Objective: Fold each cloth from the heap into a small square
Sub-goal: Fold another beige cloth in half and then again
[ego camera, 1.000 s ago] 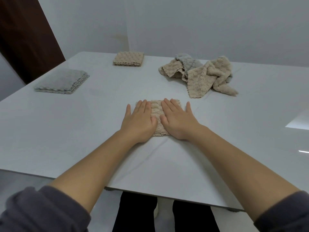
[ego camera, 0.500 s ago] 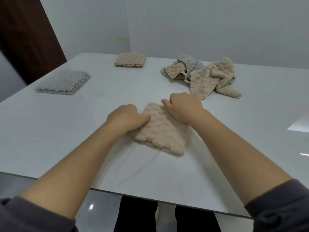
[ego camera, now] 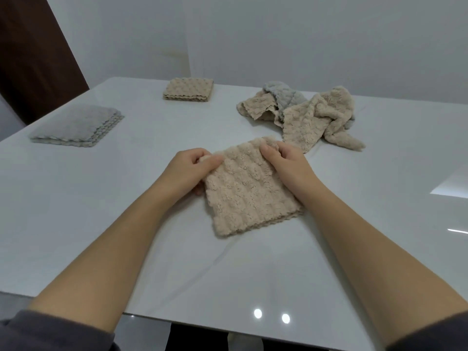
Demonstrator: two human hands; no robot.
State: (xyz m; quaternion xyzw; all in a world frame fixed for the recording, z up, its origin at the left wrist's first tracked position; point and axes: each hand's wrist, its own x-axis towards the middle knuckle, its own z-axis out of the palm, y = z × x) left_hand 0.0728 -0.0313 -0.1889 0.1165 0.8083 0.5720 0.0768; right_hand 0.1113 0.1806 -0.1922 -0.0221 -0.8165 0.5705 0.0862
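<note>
Cloth (ego camera: 243, 191) between both hands (ego camera: 188, 171) (ego camera: 287, 165)

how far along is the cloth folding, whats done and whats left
Done: a grey folded stack at the left and a beige folded stack at the far edge. In hand: the left hand and right hand pinch the far corners of a folded beige cloth. Left: the heap of crumpled beige and grey cloths on the right.

dim, flat light; ceiling-lamp glare spots on glossy table (ego camera: 329, 274); wide-angle bend at edges.
</note>
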